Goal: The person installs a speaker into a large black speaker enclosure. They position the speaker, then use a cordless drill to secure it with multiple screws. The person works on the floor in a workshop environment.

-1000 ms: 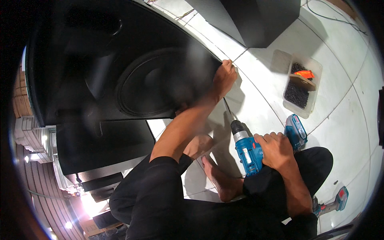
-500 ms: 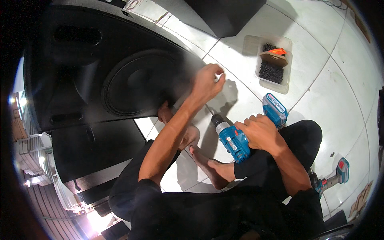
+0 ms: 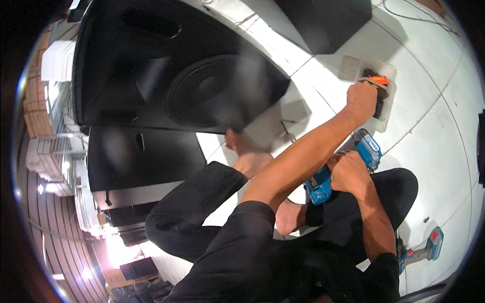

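My left hand (image 3: 361,100) reaches across my right forearm's side to a clear plastic box (image 3: 385,120) on the floor. Its fingers curl down at a brown divider inside and look closed, but their tips are hidden. Black screws (image 3: 379,108) lie in the box beside the hand, and an orange piece (image 3: 379,80) sits just beyond it. My right hand (image 3: 348,170) is wrapped round the handle of a blue cordless drill (image 3: 319,192), resting by my right knee. My left forearm covers the drill's front end.
A large black speaker cabinet (image 3: 262,83) with a round cone lies at the left, above another black cabinet (image 3: 146,156). A further black box (image 3: 328,25) stands at the far side. A second cordless drill (image 3: 422,254) lies at the right on white tiles (image 3: 434,151).
My left hand has moved right, from beside the speaker to the plastic box. The right hand keeps hold of the drill. The whole view has shifted.
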Demonstrator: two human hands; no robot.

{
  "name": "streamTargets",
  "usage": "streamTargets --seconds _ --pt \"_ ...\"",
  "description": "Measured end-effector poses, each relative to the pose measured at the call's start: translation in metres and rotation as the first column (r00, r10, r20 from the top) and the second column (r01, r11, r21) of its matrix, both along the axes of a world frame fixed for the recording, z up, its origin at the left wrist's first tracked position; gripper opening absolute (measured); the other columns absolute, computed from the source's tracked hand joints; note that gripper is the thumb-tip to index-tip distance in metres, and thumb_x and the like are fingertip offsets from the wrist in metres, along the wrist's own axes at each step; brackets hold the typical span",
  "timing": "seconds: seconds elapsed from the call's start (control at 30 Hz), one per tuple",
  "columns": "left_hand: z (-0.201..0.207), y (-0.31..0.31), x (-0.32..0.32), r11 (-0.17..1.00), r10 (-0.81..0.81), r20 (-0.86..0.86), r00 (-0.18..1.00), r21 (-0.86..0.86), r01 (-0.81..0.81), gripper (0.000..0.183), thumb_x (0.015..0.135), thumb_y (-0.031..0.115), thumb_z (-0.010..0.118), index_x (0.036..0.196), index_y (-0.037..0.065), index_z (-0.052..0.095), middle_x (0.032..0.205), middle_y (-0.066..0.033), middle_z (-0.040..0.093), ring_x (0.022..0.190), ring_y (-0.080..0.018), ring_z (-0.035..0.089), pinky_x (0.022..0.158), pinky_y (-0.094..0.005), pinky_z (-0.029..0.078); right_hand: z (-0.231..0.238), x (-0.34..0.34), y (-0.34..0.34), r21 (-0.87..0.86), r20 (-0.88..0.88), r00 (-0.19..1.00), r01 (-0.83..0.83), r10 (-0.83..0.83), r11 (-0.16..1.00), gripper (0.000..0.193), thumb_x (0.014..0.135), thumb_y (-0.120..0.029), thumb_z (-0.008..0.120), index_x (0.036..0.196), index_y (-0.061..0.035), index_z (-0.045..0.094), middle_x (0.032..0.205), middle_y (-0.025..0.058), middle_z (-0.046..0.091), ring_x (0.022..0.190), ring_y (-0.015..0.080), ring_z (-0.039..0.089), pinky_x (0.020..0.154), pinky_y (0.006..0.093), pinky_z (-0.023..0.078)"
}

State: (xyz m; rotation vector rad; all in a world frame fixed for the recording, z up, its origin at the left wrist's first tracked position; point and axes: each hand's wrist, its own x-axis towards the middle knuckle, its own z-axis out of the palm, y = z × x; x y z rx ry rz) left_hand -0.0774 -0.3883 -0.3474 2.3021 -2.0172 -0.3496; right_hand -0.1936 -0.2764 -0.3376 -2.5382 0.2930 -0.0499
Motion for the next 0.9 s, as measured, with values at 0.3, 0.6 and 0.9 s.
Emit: streamTargets --seconds 0.3,0.6,0.9 --pt "0.014 0.025 0.021 0.971 0.085 -0.378 0.922 -0.178 -0.162 0.013 0.068 0.001 0.062 0.077 -0.006 0.068 0.081 -0.0291 0.066 0.080 -0.0403 0.068 0.074 -0.0410 0.056 0.024 0.001 -0.001 0.025 -0.109 0.990 0.087 -0.084 0.996 0.041 0.065 -0.013 0.065 0.105 -0.0059 0.069 0.082 0.0179 0.068 0.078 0.0340 0.067 0.072 0.0431 0.051" --pt "0.143 0.145 0.121 0.751 0.176 -0.927 0.332 -0.092 -0.654 0.026 0.088 0.017 0.069 0.104 -0.004 0.068 0.085 -0.0105 0.069 0.074 -0.0153 0.066 0.067 -0.0277 0.054 0.030 -0.006 -0.004 0.628 0.182 0.866 0.262 -0.466 0.733 0.039 0.073 -0.019 0.074 0.105 -0.0001 0.063 0.086 0.0194 0.068 0.078 0.0368 0.068 0.070 0.0407 0.051" --pt "0.138 0.197 0.170 0.542 -0.207 -0.957 -0.203 0.061 -0.838 0.024 0.093 0.025 0.065 0.099 0.001 0.065 0.093 -0.0112 0.067 0.080 -0.0170 0.066 0.068 -0.0252 0.056 0.024 -0.008 0.041 0.654 0.231 0.834 0.248 -0.502 0.714 0.035 0.070 -0.016 0.083 0.094 -0.0035 0.062 0.078 0.0058 0.064 0.072 0.0206 0.064 0.067 0.0335 0.053"
